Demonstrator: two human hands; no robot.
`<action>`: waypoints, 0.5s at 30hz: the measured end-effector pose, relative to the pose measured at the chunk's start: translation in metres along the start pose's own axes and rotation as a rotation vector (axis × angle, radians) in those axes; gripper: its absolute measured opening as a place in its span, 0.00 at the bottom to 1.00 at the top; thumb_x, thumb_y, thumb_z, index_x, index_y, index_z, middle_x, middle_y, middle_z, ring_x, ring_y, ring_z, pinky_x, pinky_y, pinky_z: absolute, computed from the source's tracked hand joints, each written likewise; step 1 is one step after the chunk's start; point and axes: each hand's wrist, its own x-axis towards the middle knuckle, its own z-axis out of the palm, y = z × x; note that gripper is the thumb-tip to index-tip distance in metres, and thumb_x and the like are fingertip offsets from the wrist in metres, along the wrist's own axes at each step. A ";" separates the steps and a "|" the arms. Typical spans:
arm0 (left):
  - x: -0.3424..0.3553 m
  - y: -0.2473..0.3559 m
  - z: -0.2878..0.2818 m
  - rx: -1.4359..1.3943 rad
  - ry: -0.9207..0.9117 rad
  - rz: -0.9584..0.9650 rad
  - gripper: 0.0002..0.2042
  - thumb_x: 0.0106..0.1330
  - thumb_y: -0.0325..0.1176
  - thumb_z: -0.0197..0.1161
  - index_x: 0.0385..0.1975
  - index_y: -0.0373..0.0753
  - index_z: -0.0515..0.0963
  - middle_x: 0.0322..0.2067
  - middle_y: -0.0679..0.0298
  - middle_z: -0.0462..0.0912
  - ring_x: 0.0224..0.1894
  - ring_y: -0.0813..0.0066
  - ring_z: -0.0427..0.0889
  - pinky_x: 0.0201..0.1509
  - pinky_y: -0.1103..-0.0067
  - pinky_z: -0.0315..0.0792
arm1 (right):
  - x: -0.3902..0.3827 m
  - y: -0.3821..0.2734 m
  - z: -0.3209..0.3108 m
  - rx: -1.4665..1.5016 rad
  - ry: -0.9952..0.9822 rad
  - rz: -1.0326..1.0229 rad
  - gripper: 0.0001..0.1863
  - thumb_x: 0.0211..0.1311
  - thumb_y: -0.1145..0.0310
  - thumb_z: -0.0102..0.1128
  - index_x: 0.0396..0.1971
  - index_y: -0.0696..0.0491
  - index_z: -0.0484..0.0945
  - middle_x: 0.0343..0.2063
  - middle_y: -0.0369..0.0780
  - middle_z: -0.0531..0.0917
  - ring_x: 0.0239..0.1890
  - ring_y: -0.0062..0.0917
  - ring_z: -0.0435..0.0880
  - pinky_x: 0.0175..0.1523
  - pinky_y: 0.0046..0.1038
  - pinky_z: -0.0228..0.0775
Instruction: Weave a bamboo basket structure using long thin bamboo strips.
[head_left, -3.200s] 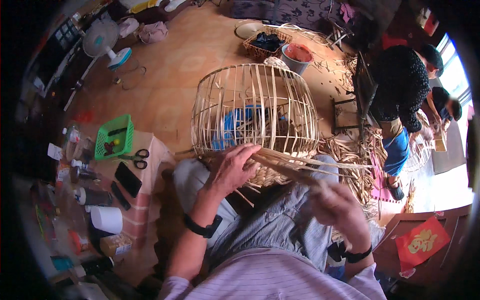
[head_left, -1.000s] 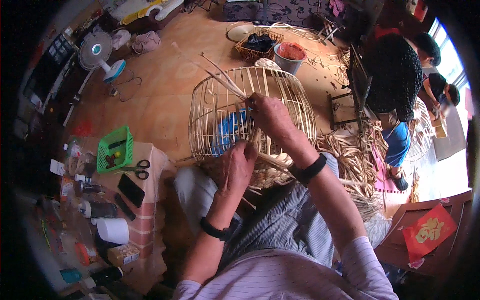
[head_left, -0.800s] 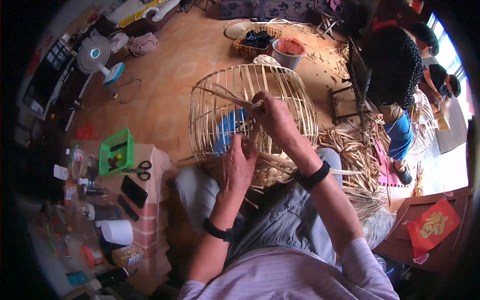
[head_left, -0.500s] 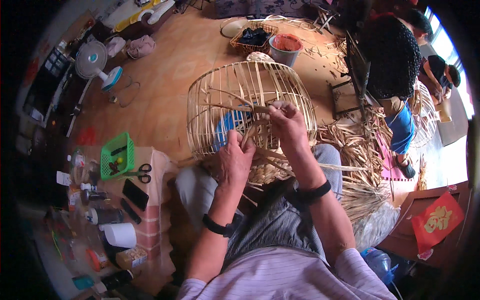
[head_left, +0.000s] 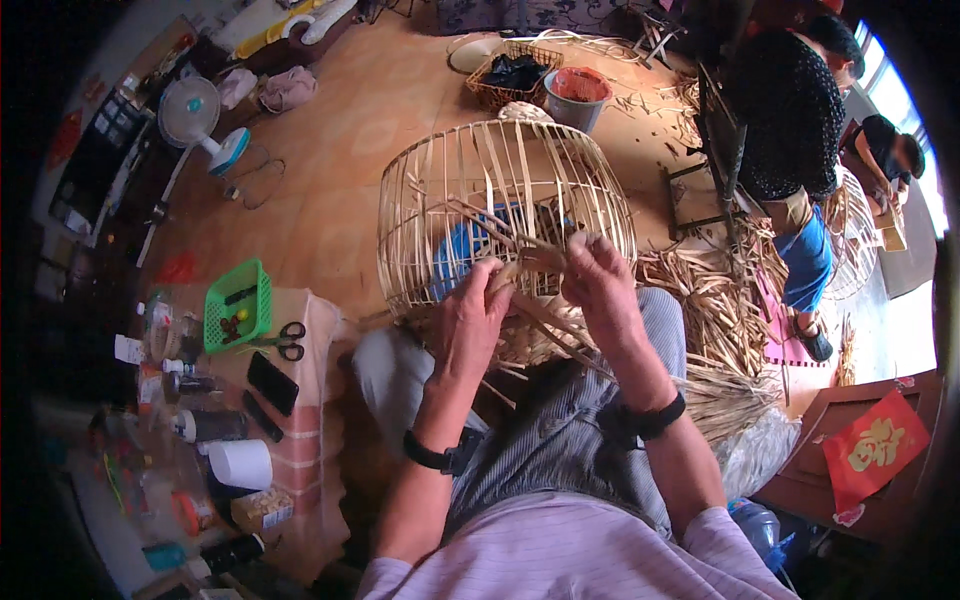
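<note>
Strips point(head_left: 543, 258): pale-brown, flat, in the gap btwn the two hands, above the lap and over the near side of the frame.
L hand point(head_left: 470, 318): thumb + fingers pinched on strips at the L end of the span; back of hand up, wrist toward body.
R hand point(head_left: 605, 290): fingers closed on strips at the R end; a bit farther out than L hand; exact finger placement part-hidden.
Hands, rel. to each other: apart but near, joined only by the strips.
Long axis, span: approx. L–R, rising slightly away from body toward R hand.
Free ends: run fwd + L from the span, over the ribs, tips beyond L fingertips; ∴ L hand nearer to them.
Lower lengths: slant from below L hand back toward body + R, passing under R hand.
Frame point(head_left: 524, 170): open rib cage, straight ahead of both hands; ribs run approx. away from body, hoops cross them. Contact w/ hands: can't tell.
Braid point(head_left: 530, 345): pale, thick, nearer body than the span, btwn the forearms; partly covered by the lower lengths.
Pile point(head_left: 705, 300): loose strips, well to the R; R hand nearer.
Scissors point(head_left: 291, 342): well to the L, L hand nearer.
</note>
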 end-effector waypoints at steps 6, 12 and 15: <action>-0.006 -0.032 0.010 -0.229 0.055 -0.010 0.12 0.74 0.31 0.65 0.54 0.43 0.78 0.43 0.56 0.87 0.45 0.60 0.87 0.49 0.68 0.79 | -0.022 0.011 0.048 -0.221 -0.034 -0.053 0.08 0.75 0.66 0.63 0.42 0.51 0.73 0.28 0.28 0.75 0.25 0.11 0.69 0.29 0.18 0.62; -0.006 -0.021 0.001 -0.129 -0.030 0.118 0.10 0.74 0.30 0.65 0.52 0.40 0.78 0.40 0.58 0.87 0.41 0.67 0.86 0.48 0.71 0.78 | -0.078 0.037 -0.005 -0.137 -0.015 0.037 0.07 0.78 0.69 0.59 0.45 0.52 0.70 0.28 0.29 0.72 0.24 0.12 0.69 0.26 0.18 0.61; -0.012 -0.021 -0.008 -0.114 -0.081 0.129 0.10 0.74 0.31 0.66 0.51 0.40 0.79 0.42 0.59 0.86 0.42 0.66 0.85 0.47 0.70 0.78 | -0.080 0.036 -0.009 -0.153 -0.053 0.039 0.08 0.78 0.67 0.60 0.46 0.52 0.71 0.25 0.28 0.72 0.21 0.13 0.68 0.25 0.18 0.61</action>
